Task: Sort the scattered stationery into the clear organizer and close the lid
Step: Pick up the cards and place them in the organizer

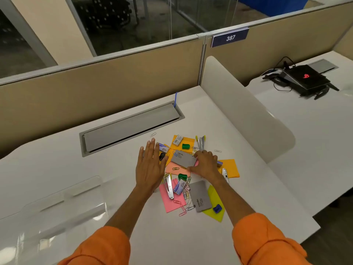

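Note:
Stationery lies scattered in the middle of the white desk (76,165): orange, pink and yellow sticky notes, coloured paper clips, staple boxes, metal staplers and green and blue sharpeners. My right hand (205,163) grips the right edge of a grey Camlin box (183,159) lying on a peach note. My left hand (150,165) hovers flat with fingers spread, just left of the pile. A second grey Camlin box (200,196) rests nearer me. The clear organizer (63,205) stands at the lower left with its lid open.
A grey cable-tray flap (131,127) is recessed in the desk behind the pile. Beige partitions (95,87) wall the back, and a white curved divider (244,111) stands to the right. A black laptop (305,79) with cables sits on the neighbouring desk.

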Demonstrator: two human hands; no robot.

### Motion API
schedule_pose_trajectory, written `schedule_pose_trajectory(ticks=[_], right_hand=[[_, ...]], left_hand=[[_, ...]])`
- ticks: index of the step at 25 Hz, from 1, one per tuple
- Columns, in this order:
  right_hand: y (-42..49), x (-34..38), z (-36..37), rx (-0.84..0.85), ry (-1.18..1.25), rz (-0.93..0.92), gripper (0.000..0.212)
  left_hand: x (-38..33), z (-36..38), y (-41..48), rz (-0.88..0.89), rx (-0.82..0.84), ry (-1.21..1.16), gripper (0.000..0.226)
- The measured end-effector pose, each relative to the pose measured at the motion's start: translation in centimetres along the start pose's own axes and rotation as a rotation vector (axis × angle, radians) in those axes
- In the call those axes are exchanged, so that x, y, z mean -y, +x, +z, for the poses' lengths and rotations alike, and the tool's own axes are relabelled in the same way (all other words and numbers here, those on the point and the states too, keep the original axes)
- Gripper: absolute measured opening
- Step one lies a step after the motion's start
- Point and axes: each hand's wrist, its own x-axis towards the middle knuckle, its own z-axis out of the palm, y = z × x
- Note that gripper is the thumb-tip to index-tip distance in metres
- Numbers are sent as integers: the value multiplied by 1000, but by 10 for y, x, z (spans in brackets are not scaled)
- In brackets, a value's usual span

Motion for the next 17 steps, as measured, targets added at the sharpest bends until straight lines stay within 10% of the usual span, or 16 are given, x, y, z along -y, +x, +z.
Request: schedule_pose_trajectory(ticks=[11,17], right_hand=[[5,8,-6,47,53,62,73],[3,7,-13,-1,182,68,25]], left_hand=[[4,-5,-2,-10,-7,-22,81],[6,-13,-6,-24,-18,-3,103]])
